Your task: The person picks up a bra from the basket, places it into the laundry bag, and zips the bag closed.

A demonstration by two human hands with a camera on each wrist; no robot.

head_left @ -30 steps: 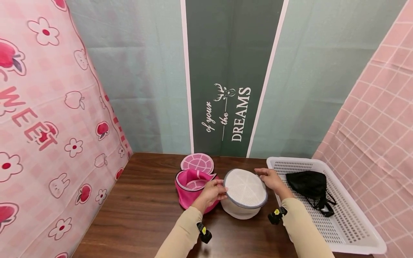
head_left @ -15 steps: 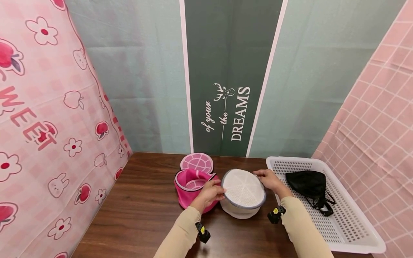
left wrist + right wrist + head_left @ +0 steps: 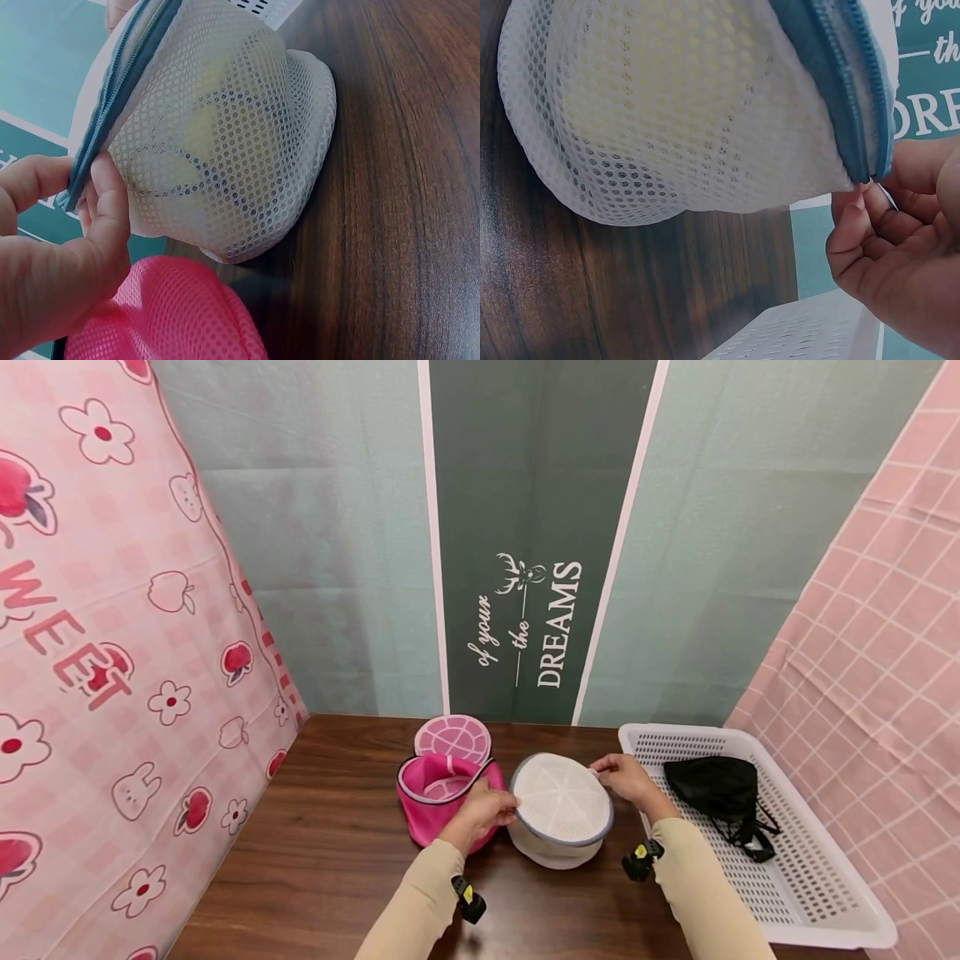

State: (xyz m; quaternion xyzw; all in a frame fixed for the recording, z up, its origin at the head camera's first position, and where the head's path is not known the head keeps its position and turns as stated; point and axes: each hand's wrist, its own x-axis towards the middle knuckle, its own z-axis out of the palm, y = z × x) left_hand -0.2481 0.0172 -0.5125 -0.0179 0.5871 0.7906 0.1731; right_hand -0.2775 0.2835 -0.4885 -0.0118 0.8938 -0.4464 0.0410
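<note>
A round white mesh laundry bag point(image 3: 564, 800) with a blue-grey zipper point(image 3: 112, 97) round its top stands on the brown table, its top tilted toward me. Something pale yellow point(image 3: 645, 82) shows dimly through the mesh in both wrist views. My left hand point(image 3: 480, 810) pinches the zippered rim at the bag's left side between thumb and fingers. At the right side my right hand point(image 3: 630, 783) pinches the end of the zipper, where the two zipper edges stand apart. Beside my left hand, a pink mesh laundry bag point(image 3: 431, 827) stands with its top unzipped and its lid point(image 3: 453, 739) folded back.
On the right, a white plastic basket point(image 3: 877, 931) with slotted walls holds a black cloth item point(image 3: 716, 785) with thin straps. Behind the table point(image 3: 300, 860) hangs a green curtain, with pink cloths at the left and right.
My left hand has shifted slightly left, and the pink bag with its lid has moved left too. The white bag has slid a little left. My right hand keeps its hold at the zipper.
</note>
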